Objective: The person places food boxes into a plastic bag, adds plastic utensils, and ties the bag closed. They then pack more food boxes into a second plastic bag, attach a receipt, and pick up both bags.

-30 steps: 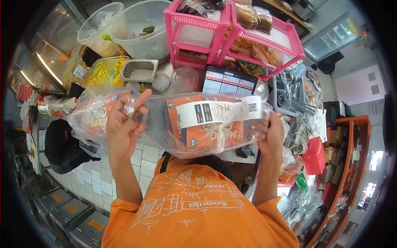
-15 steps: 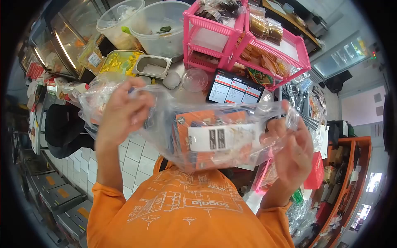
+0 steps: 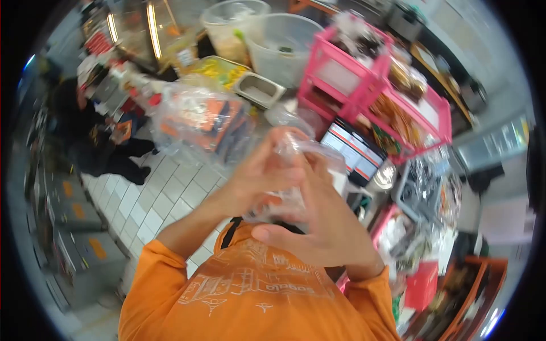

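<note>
A clear plastic bag (image 3: 290, 204) with something orange and white inside hangs between my hands, in front of my orange shirt. My left hand (image 3: 264, 170) grips the gathered top of this bag. Close against it, my right hand (image 3: 318, 210) has its thumb spread out over the bag, with its other fingers at the bag's top, partly hidden and blurred. Another clear bag (image 3: 199, 122) with orange and dark packages inside rests on the counter to the left of my hands. Behind my hands to the right stands a tablet (image 3: 352, 150) with a lit screen.
Pink stacked racks (image 3: 335, 74) hold packaged food behind the tablet. Large clear tubs (image 3: 281, 51), a metal tray (image 3: 259, 90) and a tray with yellow food (image 3: 219, 73) line the back. At the left is another person (image 3: 85, 131) in dark clothes. A grey basket (image 3: 418, 187) sits at the right.
My hands have come together from wide apart, drawing the bag's top closed between them. The view has swung, so the second bag, the other person and more floor show at the left.
</note>
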The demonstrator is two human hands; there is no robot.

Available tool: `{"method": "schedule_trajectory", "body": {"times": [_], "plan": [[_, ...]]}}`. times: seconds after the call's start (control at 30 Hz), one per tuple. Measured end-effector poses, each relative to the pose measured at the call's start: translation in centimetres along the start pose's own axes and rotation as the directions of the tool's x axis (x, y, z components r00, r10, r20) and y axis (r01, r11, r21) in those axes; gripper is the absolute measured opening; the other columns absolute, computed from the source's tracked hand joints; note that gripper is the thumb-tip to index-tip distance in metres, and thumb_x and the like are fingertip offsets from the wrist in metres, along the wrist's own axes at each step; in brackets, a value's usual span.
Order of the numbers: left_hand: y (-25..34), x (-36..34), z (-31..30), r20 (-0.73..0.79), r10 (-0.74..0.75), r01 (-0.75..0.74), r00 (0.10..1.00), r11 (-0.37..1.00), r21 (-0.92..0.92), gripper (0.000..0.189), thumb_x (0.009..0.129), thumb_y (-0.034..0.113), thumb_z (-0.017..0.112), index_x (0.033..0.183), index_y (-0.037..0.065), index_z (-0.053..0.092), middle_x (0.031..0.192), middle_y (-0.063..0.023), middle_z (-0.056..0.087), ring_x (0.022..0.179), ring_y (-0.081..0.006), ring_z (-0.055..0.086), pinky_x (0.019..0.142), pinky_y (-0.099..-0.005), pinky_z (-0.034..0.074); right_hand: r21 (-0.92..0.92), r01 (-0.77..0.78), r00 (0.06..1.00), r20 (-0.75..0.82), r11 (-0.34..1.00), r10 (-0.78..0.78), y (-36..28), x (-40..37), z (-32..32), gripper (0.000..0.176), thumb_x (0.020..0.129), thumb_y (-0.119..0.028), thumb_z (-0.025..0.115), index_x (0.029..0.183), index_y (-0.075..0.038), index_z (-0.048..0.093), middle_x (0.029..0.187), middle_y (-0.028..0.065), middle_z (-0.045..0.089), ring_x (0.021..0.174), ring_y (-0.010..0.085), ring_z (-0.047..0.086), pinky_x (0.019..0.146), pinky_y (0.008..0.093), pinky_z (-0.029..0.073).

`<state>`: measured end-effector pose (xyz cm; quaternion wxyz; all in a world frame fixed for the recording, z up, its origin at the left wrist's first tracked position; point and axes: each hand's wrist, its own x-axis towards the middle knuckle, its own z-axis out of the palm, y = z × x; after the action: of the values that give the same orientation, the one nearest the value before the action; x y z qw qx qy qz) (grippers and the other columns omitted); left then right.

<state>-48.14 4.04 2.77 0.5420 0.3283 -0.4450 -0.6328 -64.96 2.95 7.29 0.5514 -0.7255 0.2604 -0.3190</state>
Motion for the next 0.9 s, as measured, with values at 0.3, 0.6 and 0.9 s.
{"method": "schedule_trajectory", "body": {"times": [0.3,0.6,0.9], "plan": [[6.2,-7.0,-2.9,-0.121,0.025,-0.037,0.992,0.995,-0.097,0.049,0.089,0.013,0.069,0.130,0.008,0.042,0.073,0.0014,0.054,0.064,-0.0087,0.054,0.063,-0.0281,0.044,-0.245,0.132,0.984,0.150,0.961,-0.097,-3.6,2.5,-1.6,0.030,0.092,-0.027,0.064,0.103,0.001,0.065,0.078,0.0075,0.064,0.080,0.0215,0.062,0.075,0.0336,0.049],[14.2,-20.5,-15.6,0.116,0.184,-0.105,0.976,0.867,-0.487,0.065,0.073,-0.006,0.069,0.121,0.004,0.026,0.077,-0.0068,0.051,0.058,-0.0103,0.047,0.073,-0.0448,0.055,-0.336,-0.095,0.995,-0.073,0.937,0.075,6.8,19.4,14.5,0.052,0.099,-0.045,0.050,0.109,0.004,0.065,0.093,0.0132,0.070,0.087,0.0193,0.065,0.081,0.0324,0.051],[19.5,-25.8,-23.8,0.138,0.148,-0.071,0.979,0.891,-0.449,0.076,0.092,0.043,0.063,0.131,0.000,0.013,0.101,-0.0249,0.056,0.068,-0.0250,0.057,0.072,-0.0477,0.055,-0.287,0.257,0.930,-0.188,0.923,-0.317,17.2,33.2,22.8,0.041,0.093,-0.026,0.064,0.124,0.000,0.058,0.117,0.0107,0.065,0.106,0.0233,0.059,0.092,0.0356,0.046]]}}
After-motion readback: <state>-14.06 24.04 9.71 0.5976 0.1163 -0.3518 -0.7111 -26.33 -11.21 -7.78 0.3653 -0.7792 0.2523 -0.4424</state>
